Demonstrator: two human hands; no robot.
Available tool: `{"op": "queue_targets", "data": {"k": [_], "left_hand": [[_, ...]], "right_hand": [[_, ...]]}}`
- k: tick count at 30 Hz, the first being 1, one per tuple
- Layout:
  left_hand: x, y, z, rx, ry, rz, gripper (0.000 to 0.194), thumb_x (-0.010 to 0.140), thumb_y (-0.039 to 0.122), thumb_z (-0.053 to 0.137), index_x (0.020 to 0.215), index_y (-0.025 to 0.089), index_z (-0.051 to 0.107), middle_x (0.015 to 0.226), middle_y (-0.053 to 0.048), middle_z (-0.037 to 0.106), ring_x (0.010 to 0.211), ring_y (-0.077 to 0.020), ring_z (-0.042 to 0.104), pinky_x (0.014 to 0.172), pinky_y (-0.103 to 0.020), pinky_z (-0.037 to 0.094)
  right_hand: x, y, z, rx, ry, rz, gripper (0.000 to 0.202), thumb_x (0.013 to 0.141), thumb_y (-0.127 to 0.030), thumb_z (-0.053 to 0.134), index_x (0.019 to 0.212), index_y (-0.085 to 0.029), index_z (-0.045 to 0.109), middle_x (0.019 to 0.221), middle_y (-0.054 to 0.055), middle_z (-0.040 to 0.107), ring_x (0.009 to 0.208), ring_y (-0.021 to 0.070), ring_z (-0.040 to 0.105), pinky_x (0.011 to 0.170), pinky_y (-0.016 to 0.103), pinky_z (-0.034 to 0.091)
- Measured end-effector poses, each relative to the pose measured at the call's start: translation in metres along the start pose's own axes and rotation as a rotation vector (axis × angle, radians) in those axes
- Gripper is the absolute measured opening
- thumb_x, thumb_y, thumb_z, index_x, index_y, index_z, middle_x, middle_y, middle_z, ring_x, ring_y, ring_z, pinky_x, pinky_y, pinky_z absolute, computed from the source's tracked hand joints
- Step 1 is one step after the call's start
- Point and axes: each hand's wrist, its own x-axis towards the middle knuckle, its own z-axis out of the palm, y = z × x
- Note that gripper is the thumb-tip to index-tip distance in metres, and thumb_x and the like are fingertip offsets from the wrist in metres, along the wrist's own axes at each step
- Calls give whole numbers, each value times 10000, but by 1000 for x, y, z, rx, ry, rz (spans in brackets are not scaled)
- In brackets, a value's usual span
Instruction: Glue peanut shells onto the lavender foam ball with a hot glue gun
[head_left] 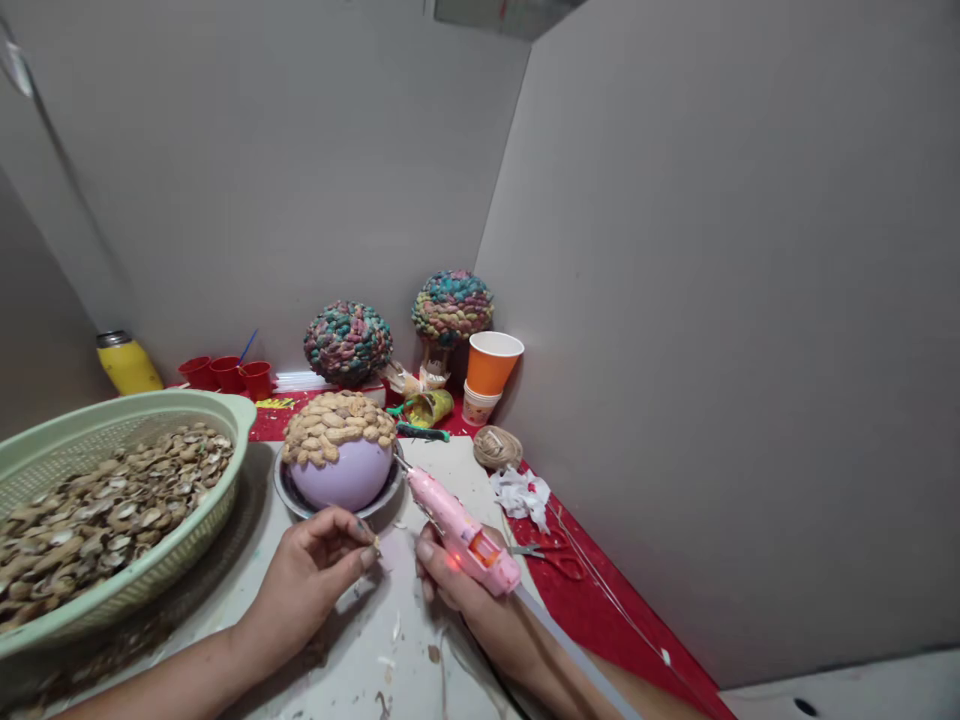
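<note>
My right hand [480, 600] is wrapped round a pink hot glue gun [450, 515] with a small red light and a glue stick trailing from its back. The nozzle points at a lilac balloon [341, 478] whose upper part is covered in peanut shells [337, 425]. The balloon rests in a round metal bowl [283, 487]. Just in front of the bowl, my left hand [319, 565] is closed in a pinch, with a tiny pale bit at the fingertips, too small to name.
A green basket [244, 420] of peanut shells stands at the left. Behind are two multicoloured shell-covered balls [348, 342], red cups [226, 374], a yellow bottle [129, 365] and an orange cup [491, 365]. Twine [497, 447], crumpled tissue [521, 495] and scissors [559, 560] lie right. Grey panels enclose the table.
</note>
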Motion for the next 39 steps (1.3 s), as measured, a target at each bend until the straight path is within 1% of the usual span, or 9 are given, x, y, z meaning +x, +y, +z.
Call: {"op": "queue_targets", "data": {"k": [5,11,15,19,23,28,30,35,39], "left_hand": [[7,-2,-4,-48,48,29,189,671,267,815,725,167,664,725,-16,666,677,-145,588,649,-243,475],[14,4,-11,-174,138,22,274,593,298,872,687,159,655,696,-6,657,660,-128,577,635,-223,457],[12,16,-13,-266,142,24,274,617,288,869,712,154,649,721,-11,673,690,-131,606,679,-224,472],[12,30,-18,-392,105,22,216,683,238,833,757,159,646,749,-4,669,708,-122,617,712,-226,492],[14,38,-26,-486,93,-23,186,714,176,810,783,161,638,780,-4,666,746,-133,644,785,-270,522],[14,39,-36,-534,72,-106,161,750,125,776,828,155,638,759,-11,665,729,-127,651,769,-272,537],[13,38,-39,-548,52,-134,164,749,110,776,831,153,640,763,-9,665,725,-124,657,766,-272,543],[10,42,-43,-557,17,-153,166,743,99,779,820,148,641,749,-1,657,718,-119,661,763,-267,550],[9,46,-42,-527,25,-139,181,734,106,786,829,148,638,788,-14,661,729,-129,659,769,-284,546]], "right_hand": [[16,0,0,224,56,85,394,827,-558,654,780,-171,596,604,-23,564,480,80,383,448,198,265],[35,-15,-1,313,30,48,353,807,-508,718,840,-170,625,679,5,627,545,97,493,473,192,308],[38,-27,5,390,-36,39,332,799,-476,746,849,-171,625,713,3,647,558,87,540,508,181,356],[42,-39,11,425,-122,55,365,771,-489,771,860,-162,637,731,13,659,587,86,564,555,183,392],[48,-36,15,433,-181,63,446,729,-543,784,915,-164,640,744,17,660,586,90,559,557,189,395],[48,-16,17,328,-229,107,470,764,-607,716,901,-166,622,693,22,646,546,93,519,462,179,296],[44,-15,15,264,-247,117,480,784,-624,683,907,-164,629,691,31,650,556,106,533,463,189,312],[35,-34,8,29,-347,38,442,852,-607,597,813,-171,662,711,45,648,659,166,600,628,275,467],[35,-51,3,-42,-297,-49,348,822,-566,633,895,-232,701,662,1,584,592,159,518,569,275,443]]}}
